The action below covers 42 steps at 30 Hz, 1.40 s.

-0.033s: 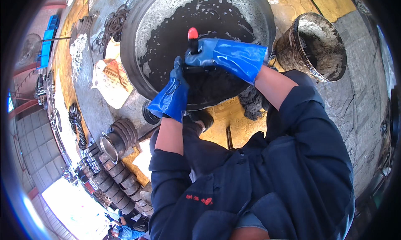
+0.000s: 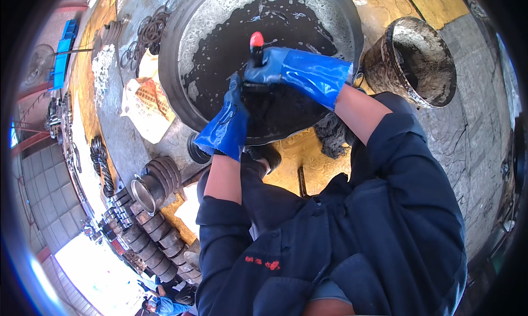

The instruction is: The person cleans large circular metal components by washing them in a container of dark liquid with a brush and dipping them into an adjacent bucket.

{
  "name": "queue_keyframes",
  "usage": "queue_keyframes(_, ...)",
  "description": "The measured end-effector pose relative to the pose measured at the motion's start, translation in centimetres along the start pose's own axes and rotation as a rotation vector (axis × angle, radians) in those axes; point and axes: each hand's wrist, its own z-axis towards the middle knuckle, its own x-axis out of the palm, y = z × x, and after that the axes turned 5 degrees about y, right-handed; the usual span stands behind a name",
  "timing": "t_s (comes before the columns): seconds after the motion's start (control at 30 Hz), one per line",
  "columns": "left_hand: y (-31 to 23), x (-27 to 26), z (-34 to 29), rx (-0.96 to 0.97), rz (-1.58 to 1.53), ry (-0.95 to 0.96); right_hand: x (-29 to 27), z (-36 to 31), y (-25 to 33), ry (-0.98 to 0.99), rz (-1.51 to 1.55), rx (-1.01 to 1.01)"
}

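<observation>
My right hand (image 2: 269,67), in a long blue rubber glove, is closed round a black handle with a red tip (image 2: 257,40); the tool's working end is hidden below the hand. My left hand (image 2: 232,104), gloved the same way, is at the near left side, thumb side up, against a dark piece (image 2: 263,89) whose shape blends into the black liquid. Its other fingers are hidden. Both hands are over a wide round basin (image 2: 170,68) holding black liquid with pale foam round the far edge.
To the right stands a grimy bucket (image 2: 379,63). A printed sack (image 2: 146,110) and dark rings (image 2: 151,33) lie left of the basin. Metal cylinders (image 2: 148,195) and rows of rusty round parts (image 2: 159,233) are at the lower left. A person in blue (image 2: 168,306) is at the bottom left.
The red-tipped handle and my right hand have shifted slightly up and to the right. My left hand has barely moved.
</observation>
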Motion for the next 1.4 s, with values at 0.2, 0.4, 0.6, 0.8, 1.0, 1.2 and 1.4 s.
queue_keyframes(0.2, -0.2, -1.1, 0.8, -0.231, -0.06, 0.327, -1.5, 2.5, -5.1, -0.301, 0.013, 0.204)
queue_keyframes(0.4, 1.4, 0.3, -1.4, 0.014, 0.176, 0.37, -0.2, 1.7, -6.4, -0.45, -0.304, 0.306)
queue_keyframes(0.6, 1.7, 0.7, -0.3, 0.2, -0.162, 0.31, -3.9, 1.1, -4.4, -0.616, 0.071, 0.179)
queue_keyframes(0.8, -0.3, -0.3, 0.7, -0.223, -0.349, 0.057, -2.0, 0.2, -0.7, -0.224, 0.345, -0.027)
queue_keyframes(1.0, -1.0, 0.3, -1.6, -0.118, -0.4, 0.153, -0.4, -0.4, 1.6, -0.008, 0.031, -0.102)
queue_keyframes(1.2, -1.0, 0.2, -2.8, 0.062, -0.135, 0.278, -1.9, 0.7, -1.5, -0.406, 0.041, 0.032)
queue_keyframes(1.4, -0.6, -1.3, -2.1, 0.144, -0.053, 0.327, -1.0, 0.3, 0.4, 0.027, 0.166, -0.077)
